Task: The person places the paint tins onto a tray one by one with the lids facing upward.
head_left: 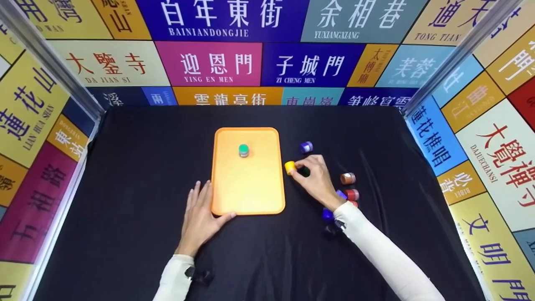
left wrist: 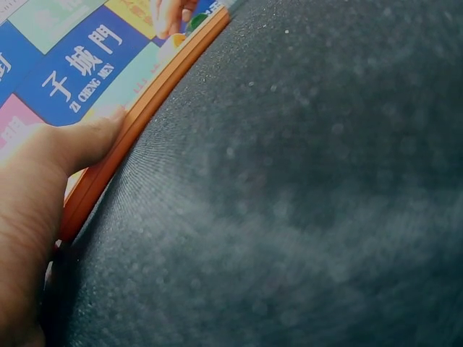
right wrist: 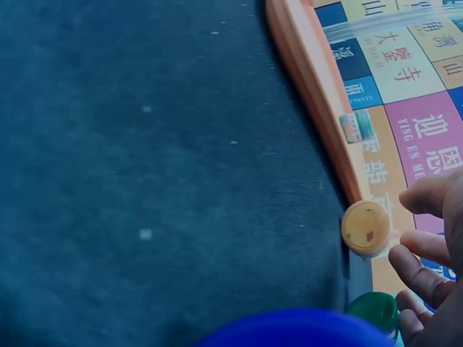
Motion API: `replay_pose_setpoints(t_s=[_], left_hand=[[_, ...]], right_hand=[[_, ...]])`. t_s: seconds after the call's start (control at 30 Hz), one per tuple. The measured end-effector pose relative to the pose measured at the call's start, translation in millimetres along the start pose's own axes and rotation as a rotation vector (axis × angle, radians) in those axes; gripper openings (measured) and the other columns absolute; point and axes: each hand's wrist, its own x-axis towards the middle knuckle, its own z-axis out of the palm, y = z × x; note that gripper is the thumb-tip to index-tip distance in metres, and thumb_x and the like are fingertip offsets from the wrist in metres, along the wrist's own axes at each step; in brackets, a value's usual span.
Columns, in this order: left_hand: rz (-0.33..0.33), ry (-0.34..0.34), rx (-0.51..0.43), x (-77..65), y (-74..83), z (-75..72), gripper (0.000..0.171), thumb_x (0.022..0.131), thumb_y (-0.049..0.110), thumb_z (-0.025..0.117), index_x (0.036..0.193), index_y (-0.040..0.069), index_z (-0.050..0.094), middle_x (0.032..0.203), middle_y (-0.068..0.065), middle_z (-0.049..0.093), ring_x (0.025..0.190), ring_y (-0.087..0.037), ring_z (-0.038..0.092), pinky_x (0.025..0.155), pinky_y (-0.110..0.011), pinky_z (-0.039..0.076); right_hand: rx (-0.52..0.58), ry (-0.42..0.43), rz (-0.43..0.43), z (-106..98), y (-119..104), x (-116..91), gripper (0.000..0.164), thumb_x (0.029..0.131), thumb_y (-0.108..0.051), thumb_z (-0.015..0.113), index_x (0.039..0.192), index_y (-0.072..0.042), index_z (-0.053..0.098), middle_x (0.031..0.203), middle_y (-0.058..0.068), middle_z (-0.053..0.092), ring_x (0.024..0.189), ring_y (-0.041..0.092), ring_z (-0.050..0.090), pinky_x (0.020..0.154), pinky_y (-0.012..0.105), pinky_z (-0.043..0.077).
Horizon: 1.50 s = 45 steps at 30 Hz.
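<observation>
An orange tray lies on black cloth, with a small green-lidded jar upright near its far end. My left hand rests at its near left corner, fingers straight along the left side, thumb against the near rim. Just right of the tray is a small yellow jar. My right hand reaches to it, thumb and index fingertips right at its side; in the right wrist view a gap shows between the fingers and the yellow jar. A dark green jar sits close under this hand, mostly hidden in the head view.
Right of the tray lie a purple jar, a brown jar, a red jar and blue ones, some partly covered by my right forearm. Panels with printed characters enclose the table at the back and sides.
</observation>
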Motion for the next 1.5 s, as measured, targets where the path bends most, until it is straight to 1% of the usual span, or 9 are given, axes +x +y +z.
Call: replay_pose_setpoints(t_s=[0.17,0.27,0.4,0.53,0.73,0.9,1.1,1.33,1.5], left_hand=[[0.013,0.006,0.002,0.6,-0.8,0.3,0.123,0.084,0.066,0.087,0.17,-0.003,0.033,0.174,-0.021,0.039,0.168,-0.043,0.02,0.138,-0.056,0.011],[0.009,0.004,0.003,0.8,-0.7,0.2,0.124,0.084,0.066,0.087,0.171,-0.003,0.033,0.174,-0.021,0.04,0.168,-0.042,0.02,0.138,-0.055,0.011],[-0.004,-0.009,0.01,1.2,-0.3,0.1,0.124,0.084,0.067,0.087,0.171,-0.002,0.032,0.175,-0.02,0.038,0.169,-0.04,0.018,0.139,-0.055,0.01],[-0.015,-0.015,0.008,0.6,0.0,0.1,0.124,0.084,0.067,0.087,0.172,-0.001,0.032,0.176,-0.019,0.037,0.169,-0.04,0.017,0.138,-0.056,0.011],[0.0,0.003,0.008,1.4,-1.8,0.3,0.123,0.084,0.067,0.087,0.171,-0.002,0.033,0.175,-0.02,0.039,0.169,-0.041,0.018,0.138,-0.056,0.011],[-0.002,-0.003,-0.006,0.9,-1.3,1.0,0.123,0.085,0.066,0.086,0.172,-0.001,0.032,0.176,-0.019,0.038,0.169,-0.041,0.017,0.138,-0.057,0.011],[0.008,0.005,-0.014,0.1,-1.5,-0.2,0.122,0.084,0.065,0.087,0.171,-0.002,0.033,0.176,-0.019,0.038,0.168,-0.042,0.018,0.138,-0.057,0.011],[0.031,0.03,-0.012,0.1,-2.1,0.3,0.122,0.083,0.065,0.088,0.169,-0.004,0.037,0.174,-0.021,0.041,0.167,-0.044,0.021,0.138,-0.056,0.012],[0.04,0.036,-0.002,0.2,-1.5,1.8,0.122,0.082,0.068,0.087,0.168,-0.005,0.038,0.173,-0.021,0.042,0.167,-0.044,0.022,0.138,-0.056,0.012]], right_hand=[[-0.037,0.014,-0.057,6.7,3.3,-2.2,0.025,0.087,-0.017,0.095,0.104,-0.003,0.082,0.1,0.01,0.077,0.114,0.037,0.059,0.103,0.048,0.047],[-0.07,0.021,-0.068,10.7,5.7,-2.2,0.029,0.086,-0.019,0.095,0.107,-0.004,0.081,0.102,0.01,0.075,0.116,0.037,0.058,0.104,0.051,0.045],[-0.126,0.021,-0.063,15.0,7.5,-1.0,0.038,0.083,-0.024,0.098,0.108,-0.005,0.078,0.102,0.011,0.072,0.117,0.037,0.056,0.1,0.053,0.044],[-0.181,0.008,-0.06,18.8,6.5,2.2,0.044,0.082,-0.029,0.099,0.11,-0.005,0.076,0.103,0.01,0.072,0.116,0.036,0.056,0.095,0.051,0.044],[-0.226,0.002,-0.046,22.7,3.3,9.6,0.044,0.083,-0.027,0.099,0.11,-0.004,0.074,0.103,0.013,0.072,0.115,0.038,0.057,0.093,0.052,0.044],[-0.205,0.007,-0.025,22.2,3.2,10.5,0.037,0.085,-0.021,0.095,0.109,-0.002,0.075,0.103,0.014,0.072,0.12,0.04,0.057,0.098,0.053,0.045],[-0.138,0.033,-0.021,20.6,1.6,11.1,0.033,0.086,-0.019,0.092,0.109,-0.002,0.075,0.105,0.015,0.072,0.117,0.04,0.056,0.099,0.055,0.046],[-0.038,0.068,-0.026,18.4,-3.0,25.7,0.031,0.085,-0.015,0.092,0.109,-0.003,0.077,0.104,0.014,0.072,0.114,0.039,0.055,0.104,0.05,0.044],[-0.009,0.047,-0.001,20.9,-8.1,36.9,0.03,0.086,-0.014,0.091,0.111,-0.004,0.077,0.106,0.012,0.072,0.116,0.036,0.054,0.105,0.047,0.044]])
